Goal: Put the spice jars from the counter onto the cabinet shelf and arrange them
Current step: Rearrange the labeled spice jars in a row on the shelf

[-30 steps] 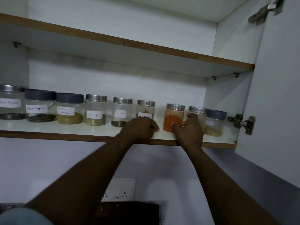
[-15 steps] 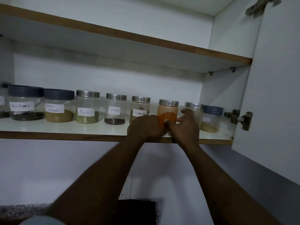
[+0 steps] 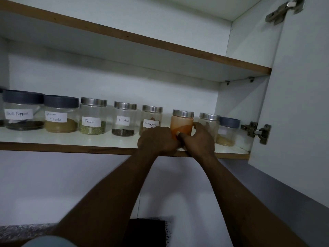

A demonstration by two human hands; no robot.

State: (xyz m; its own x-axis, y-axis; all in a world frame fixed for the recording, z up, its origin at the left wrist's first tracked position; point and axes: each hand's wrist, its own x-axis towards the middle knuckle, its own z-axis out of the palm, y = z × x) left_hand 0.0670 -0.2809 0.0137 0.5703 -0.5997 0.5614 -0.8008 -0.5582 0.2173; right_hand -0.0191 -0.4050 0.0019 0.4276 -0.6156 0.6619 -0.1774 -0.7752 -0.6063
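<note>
Nearest to you, a strip of speckled counter [image 3: 21, 229] runs along the bottom edge. Your forearms rise from it to the front edge of the lower shelf [image 3: 71, 139].

Your left hand [image 3: 158, 139] and right hand [image 3: 199, 139] meet there, both curled round the base of the orange jar [image 3: 182, 122]. The left covers its lower left side. The right wraps its right side, with the thumb across the front. That jar is clear, with a steel lid and orange powder coating the inside. It stands upright on the shelf, right of centre in the row.

To its left:
- Cinnamon jar [image 3: 151, 118], partly behind your left hand
- Cloves jar [image 3: 124, 120], dark whole cloves at the bottom
- Fennel jar [image 3: 93, 118], greenish seeds
- Garam Masala jar [image 3: 61, 114], brown powder, dark lid
- Black Pepper jar [image 3: 23, 111], dark lid

To its right, a steel-lidded jar [image 3: 209, 122] stands just behind your right hand. Beyond it is a dark-lidded jar [image 3: 227, 131] holding tan powder, near the open cabinet door [image 3: 293, 104].
</note>
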